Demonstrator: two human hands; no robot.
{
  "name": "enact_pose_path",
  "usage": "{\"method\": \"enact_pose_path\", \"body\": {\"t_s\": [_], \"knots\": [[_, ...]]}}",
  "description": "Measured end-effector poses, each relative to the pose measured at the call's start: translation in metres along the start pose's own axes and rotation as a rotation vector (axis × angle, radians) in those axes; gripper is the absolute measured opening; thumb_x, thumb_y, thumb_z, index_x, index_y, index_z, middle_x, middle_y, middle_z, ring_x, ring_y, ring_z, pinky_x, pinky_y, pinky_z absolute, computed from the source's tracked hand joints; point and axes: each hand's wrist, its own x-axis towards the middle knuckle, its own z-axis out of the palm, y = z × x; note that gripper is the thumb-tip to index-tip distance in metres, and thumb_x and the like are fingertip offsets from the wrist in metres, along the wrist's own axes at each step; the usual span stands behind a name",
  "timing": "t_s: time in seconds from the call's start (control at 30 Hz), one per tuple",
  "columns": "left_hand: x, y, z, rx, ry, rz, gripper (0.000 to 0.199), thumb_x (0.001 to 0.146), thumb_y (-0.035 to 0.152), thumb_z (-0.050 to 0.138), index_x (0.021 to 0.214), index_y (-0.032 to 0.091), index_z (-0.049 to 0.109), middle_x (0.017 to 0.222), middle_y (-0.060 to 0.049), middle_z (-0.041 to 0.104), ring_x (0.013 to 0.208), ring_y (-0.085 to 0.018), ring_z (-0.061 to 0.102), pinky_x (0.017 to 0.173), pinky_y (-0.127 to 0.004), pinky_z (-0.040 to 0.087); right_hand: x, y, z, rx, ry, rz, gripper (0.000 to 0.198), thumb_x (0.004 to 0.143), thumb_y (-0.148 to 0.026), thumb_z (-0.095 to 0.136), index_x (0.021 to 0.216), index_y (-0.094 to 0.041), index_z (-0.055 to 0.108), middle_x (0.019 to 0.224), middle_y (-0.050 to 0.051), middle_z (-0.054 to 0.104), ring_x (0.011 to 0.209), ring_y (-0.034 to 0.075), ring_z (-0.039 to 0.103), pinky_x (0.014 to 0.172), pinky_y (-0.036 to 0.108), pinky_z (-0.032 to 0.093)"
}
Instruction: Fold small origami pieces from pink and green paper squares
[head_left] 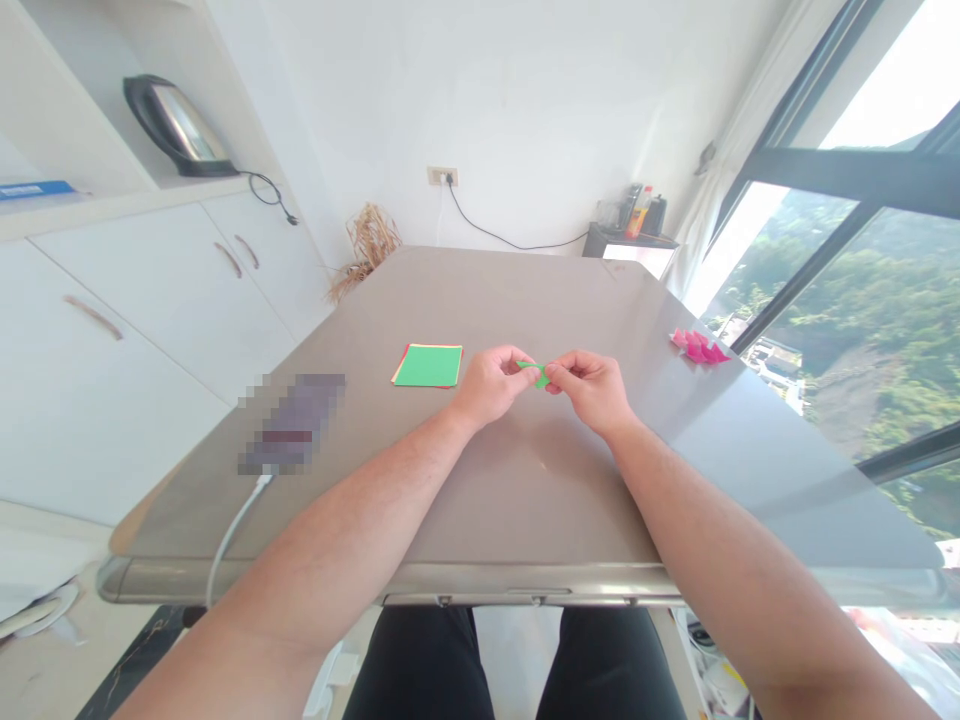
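A small folded piece of green paper (pixel 541 378) is held between my two hands, above the middle of the table. My left hand (pixel 495 383) pinches its left end between thumb and fingers. On the other side, my right hand (pixel 592 388) grips the right end the same way. Fingers cover much of the paper, so its exact folded shape is hidden. Left of my left hand lies a stack of square paper sheets (pixel 427 366), green on top with red and yellowish edges peeking out. Several folded pink paper pieces (pixel 699 347) sit together near the table's right edge.
The grey table (pixel 525 300) spreads beneath my arms. A blurred-out dark flat device (pixel 296 420) lies at the left, with a white cable (pixel 238 525) running over the front edge. A window (pixel 840 260) borders the right side; a kettle (pixel 180 125) stands on the left shelf.
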Motion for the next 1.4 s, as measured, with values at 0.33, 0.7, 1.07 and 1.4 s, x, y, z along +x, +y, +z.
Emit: {"method": "enact_pose_path", "body": {"t_s": [0.33, 0.7, 1.07, 1.4], "knots": [[0.000, 0.005, 0.001, -0.169, 0.098, -0.058, 0.020, 0.071, 0.032, 0.077, 0.064, 0.018, 0.064, 0.058, 0.002, 0.060, 0.057, -0.011, 0.052, 0.060, -0.027, 0.043, 0.000, 0.001, 0.000, 0.040, 0.016, 0.018, 0.022, 0.076, -0.041, 0.074, 0.072, -0.020, 0.070, 0.063, 0.003, 0.070, 0.064, 0.019, 0.067, 0.065, 0.033, 0.051], [0.000, 0.008, -0.004, -0.126, 0.106, -0.038, 0.021, 0.074, 0.031, 0.071, 0.062, 0.018, 0.061, 0.056, 0.002, 0.060, 0.056, -0.012, 0.054, 0.060, -0.027, 0.044, 0.001, 0.009, 0.000, 0.069, -0.030, 0.045, 0.026, 0.075, -0.045, 0.077, 0.072, -0.020, 0.069, 0.065, 0.003, 0.071, 0.064, 0.018, 0.064, 0.067, 0.034, 0.051], [0.003, -0.001, 0.000, -0.201, 0.104, -0.104, 0.022, 0.077, 0.037, 0.074, 0.083, 0.017, 0.068, 0.071, -0.002, 0.066, 0.063, -0.013, 0.058, 0.056, -0.026, 0.050, 0.003, 0.001, 0.002, -0.027, 0.093, 0.104, 0.025, 0.071, -0.044, 0.079, 0.071, -0.020, 0.073, 0.062, 0.002, 0.069, 0.061, 0.017, 0.062, 0.061, 0.031, 0.048], [0.004, -0.006, 0.003, -0.061, 0.094, -0.035, 0.010, 0.081, 0.027, 0.068, 0.084, 0.018, 0.066, 0.073, -0.001, 0.067, 0.065, -0.014, 0.066, 0.058, -0.026, 0.054, 0.001, 0.006, 0.001, -0.060, -0.024, 0.072, 0.027, 0.079, -0.045, 0.071, 0.070, -0.020, 0.073, 0.067, 0.004, 0.072, 0.065, 0.018, 0.065, 0.063, 0.032, 0.049]]}}
